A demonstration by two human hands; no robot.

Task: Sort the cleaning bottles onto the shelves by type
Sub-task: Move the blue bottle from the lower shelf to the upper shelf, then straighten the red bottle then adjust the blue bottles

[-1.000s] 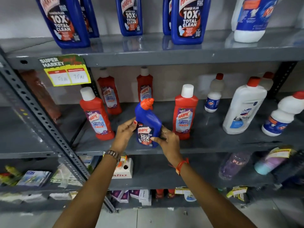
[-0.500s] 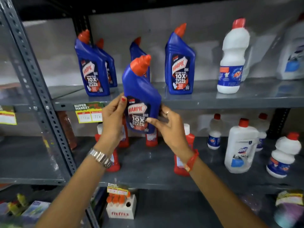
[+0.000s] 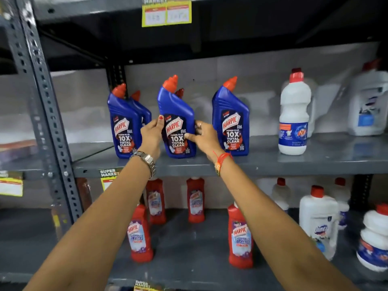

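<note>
Two hands hold a blue Harpic bottle [image 3: 177, 124] upright at centre frame, its base on the grey upper shelf [image 3: 273, 164]. Left of it stand two more blue bottles [image 3: 122, 127]. The left hand [image 3: 151, 133] and right hand [image 3: 204, 137] each keep a grip pressed against the bottle's sides. Further right stand another blue bottle [image 3: 231, 122] and a white bottle [image 3: 294, 114].

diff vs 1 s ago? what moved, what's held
The blue Harpic bottle went up from among the red bottles on the lower shelf to the upper shelf, and now stands between the other blue bottles. The left hand and right hand both keep their hold on it. The red and white bottles are unmoved.
</note>
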